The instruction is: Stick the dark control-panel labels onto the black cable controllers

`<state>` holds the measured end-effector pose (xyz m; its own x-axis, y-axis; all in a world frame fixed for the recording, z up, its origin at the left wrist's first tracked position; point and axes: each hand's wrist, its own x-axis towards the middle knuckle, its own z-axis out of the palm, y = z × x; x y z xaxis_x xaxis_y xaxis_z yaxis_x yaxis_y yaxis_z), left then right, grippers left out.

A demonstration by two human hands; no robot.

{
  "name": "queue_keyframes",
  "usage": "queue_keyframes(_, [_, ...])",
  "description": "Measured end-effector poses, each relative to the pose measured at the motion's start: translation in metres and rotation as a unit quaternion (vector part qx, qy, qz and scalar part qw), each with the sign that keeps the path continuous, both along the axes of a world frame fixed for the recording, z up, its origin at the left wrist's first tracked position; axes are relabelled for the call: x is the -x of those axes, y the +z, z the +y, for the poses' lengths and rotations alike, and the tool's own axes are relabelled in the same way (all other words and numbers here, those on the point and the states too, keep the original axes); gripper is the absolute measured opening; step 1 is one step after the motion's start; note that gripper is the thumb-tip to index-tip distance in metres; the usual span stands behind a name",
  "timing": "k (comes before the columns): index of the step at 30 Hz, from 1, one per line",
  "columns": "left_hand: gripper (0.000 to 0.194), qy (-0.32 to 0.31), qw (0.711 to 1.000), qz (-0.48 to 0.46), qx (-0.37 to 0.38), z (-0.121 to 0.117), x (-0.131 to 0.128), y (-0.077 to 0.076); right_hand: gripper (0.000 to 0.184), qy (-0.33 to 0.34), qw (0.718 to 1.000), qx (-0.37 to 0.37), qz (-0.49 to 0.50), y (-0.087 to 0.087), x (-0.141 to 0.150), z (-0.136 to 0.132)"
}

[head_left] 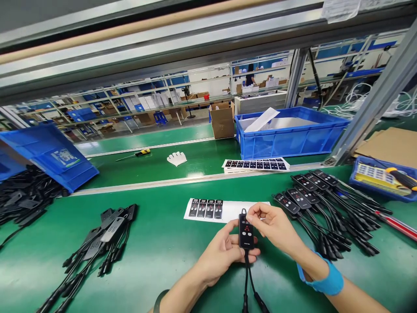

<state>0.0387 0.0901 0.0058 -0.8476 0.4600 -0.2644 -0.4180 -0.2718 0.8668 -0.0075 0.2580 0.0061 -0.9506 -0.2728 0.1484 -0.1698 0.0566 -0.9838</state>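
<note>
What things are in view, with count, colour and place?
handheld box: 1, black, front centre
stickered boxes: several, black, right
plain boxes: several, black and grey, left
heaped parts: many, black, far left
sticker sheet: 1, white, 4 black stickers showing, centre
sticker sheets: stacked, white and black, behind
bins: at least 3, blue, left and right
screwdriver: 1, yellow-black, back left
glove: 1, white, back centre
carton: 1, brown, back
cables: several, white, back right
bench: green, throughout
shelves: several, pale, background
left hand: 1, holding handheld box
right hand: 1, fingertips at its top
</note>
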Motion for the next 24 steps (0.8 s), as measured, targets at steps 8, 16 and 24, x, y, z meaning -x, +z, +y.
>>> queue_keyframes(8, [0.057, -0.005, 1.0, 0.013, -0.01, 0.0011, -0.0009, -0.0013, 0.025, -0.019, 1.0, 0.001, 0.002, 0.0015, -0.0011, -0.0015])
queue_keyframes(16, [0.057, -0.009, 1.0, 0.028, -0.005, 0.0035, -0.0027, -0.0027, 0.02, -0.035, 0.999, -0.003, -0.002, 0.0014, -0.002, -0.0027])
queue_keyframes(24, [0.059, -0.005, 0.999, 0.035, 0.005, 0.0047, -0.0032, -0.0049, 0.017, -0.051, 0.999, -0.011, -0.008, -0.0039, -0.0017, -0.0044])
